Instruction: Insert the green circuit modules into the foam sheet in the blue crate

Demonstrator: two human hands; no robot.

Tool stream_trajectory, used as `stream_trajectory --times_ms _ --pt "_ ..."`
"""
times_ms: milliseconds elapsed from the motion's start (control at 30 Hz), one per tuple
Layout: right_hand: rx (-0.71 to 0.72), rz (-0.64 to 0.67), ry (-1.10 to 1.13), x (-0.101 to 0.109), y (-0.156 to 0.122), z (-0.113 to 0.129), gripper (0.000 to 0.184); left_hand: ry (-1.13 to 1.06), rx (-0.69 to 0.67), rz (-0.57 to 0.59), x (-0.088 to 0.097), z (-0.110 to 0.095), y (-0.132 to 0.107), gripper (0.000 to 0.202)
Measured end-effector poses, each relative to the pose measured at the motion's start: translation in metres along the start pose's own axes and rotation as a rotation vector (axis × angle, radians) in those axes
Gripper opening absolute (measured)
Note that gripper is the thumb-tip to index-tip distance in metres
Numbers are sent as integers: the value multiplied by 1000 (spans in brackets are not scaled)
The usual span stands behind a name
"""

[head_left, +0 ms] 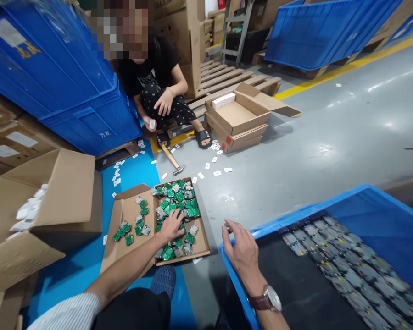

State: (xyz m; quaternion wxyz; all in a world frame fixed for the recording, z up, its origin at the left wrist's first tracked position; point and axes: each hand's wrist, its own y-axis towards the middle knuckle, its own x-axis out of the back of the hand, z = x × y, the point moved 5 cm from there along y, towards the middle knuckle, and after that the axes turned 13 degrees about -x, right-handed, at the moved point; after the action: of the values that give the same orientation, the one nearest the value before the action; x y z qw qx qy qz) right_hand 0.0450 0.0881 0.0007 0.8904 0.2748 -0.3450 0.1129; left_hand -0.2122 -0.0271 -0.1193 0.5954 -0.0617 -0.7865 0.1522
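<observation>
circuit boards (179, 196): long axes mixed | left hand (172, 226): spread over them | right hand (242, 251): cannot tell

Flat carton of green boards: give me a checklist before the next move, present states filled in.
1. Flat carton open: ok, lid flap folded out.
2. Left hand at the green boards: ok.
3. Left hand gripping a board: cannot tell.
4. Right hand empty: cannot tell, palm hidden.
5. Green boards all off the lid flap: not ok, several lie there.
6. Hammer outside the carton: ok.
</observation>
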Motion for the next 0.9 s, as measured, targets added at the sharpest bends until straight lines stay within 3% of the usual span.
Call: stream_trajectory --times_ms 167,400,667,800,900 --pt "12 6 -29 0 0 1 26 -49 51 -14 1 10 -12 46" --pt "18 18 -33 0 0 2 25 -218 73 -76 1 15 -17 60" --pt "-40 24 54 0 -1 -2 26 -537 115 -307 34 27 -22 3" --pt "-276 110 406 4 0 -7 28 -699 143 -442 59 19 -18 18" --pt "-623 236 839 7 -4 -10 39 -811 54 -483 92 -18 -4 24"
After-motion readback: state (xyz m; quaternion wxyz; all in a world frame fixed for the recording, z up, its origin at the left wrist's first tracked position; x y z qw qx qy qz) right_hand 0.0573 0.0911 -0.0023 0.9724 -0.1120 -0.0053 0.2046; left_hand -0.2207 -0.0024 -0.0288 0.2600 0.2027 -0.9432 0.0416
